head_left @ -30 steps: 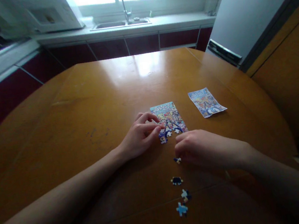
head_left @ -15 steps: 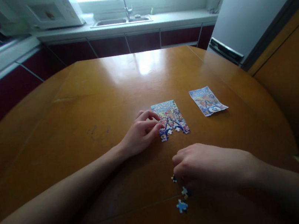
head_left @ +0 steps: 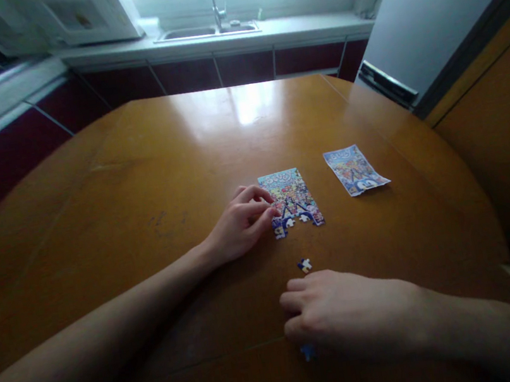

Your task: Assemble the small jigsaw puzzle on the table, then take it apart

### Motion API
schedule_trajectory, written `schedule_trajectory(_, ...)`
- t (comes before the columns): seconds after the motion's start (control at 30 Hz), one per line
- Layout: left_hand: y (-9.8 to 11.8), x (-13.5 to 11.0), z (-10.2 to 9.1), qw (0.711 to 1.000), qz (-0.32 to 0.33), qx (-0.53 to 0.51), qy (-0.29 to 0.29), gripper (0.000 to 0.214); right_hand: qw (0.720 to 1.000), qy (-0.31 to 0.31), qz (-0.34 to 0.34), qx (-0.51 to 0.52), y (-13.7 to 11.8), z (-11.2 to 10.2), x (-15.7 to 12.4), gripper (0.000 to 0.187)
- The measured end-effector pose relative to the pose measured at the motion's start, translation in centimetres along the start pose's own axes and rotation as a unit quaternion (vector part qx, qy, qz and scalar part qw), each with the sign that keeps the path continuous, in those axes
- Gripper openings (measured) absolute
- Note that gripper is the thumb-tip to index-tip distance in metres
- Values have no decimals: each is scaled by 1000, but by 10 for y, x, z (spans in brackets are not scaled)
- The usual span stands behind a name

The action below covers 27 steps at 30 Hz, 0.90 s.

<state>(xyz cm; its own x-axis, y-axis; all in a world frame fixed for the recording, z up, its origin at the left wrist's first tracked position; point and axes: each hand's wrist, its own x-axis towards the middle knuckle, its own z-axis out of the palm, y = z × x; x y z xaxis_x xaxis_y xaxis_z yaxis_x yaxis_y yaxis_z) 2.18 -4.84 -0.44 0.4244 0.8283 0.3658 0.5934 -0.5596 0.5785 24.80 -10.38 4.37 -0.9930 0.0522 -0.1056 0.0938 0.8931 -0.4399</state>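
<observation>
A partly assembled jigsaw puzzle (head_left: pixel 289 189) lies on the table, crowded with small coloured figures, with a gap along its near edge. My left hand (head_left: pixel 243 221) rests at its left side, fingers spread and loosely bent, fingertips touching the edge. Nearer to me, my right hand (head_left: pixel 335 310) is low over the table with its fingers curled down; whatever they hold is hidden beneath. A loose puzzle piece (head_left: pixel 304 265), white and dark blue, lies just beyond its knuckles. Partly under that hand a blue puzzle piece (head_left: pixel 308 353) shows in shadow.
To the right of the puzzle lies a creased picture sheet (head_left: pixel 356 169) with a matching design. The wooden table (head_left: pixel 158 154) has a rounded outline. Beyond it are a counter with a sink (head_left: pixel 212 31), a microwave (head_left: pixel 87 15) and a fridge (head_left: pixel 420 13).
My right hand has moved toward me and slightly left, and a loose piece now lies uncovered beyond it. It now covers the nearer pieces more. My left hand stays at the puzzle.
</observation>
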Motion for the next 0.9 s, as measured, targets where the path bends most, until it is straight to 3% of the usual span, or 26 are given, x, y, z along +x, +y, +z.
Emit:
schedule_trajectory(0.23, 1, 0, 0, 1000, -3, -4, 0, 28, 1000, 7, -14, 5, -4, -1, 1, 7)
schedule_trajectory(0.53, 2, 1, -2, 1000, -3, -1, -6, 27, 996, -12, -14, 92, 0, -14, 0, 14)
schedule_trajectory(0.7, 2, 1, -2, 1000, -6, -7, -7, 26, 968, 94, 61, 225, 20, -32, -7, 17)
schedule_trajectory(0.9, -3, 0, -1, 1000, 4, -4, -4, 26, 885, 283, 244, 279, 67, -29, -13, 17)
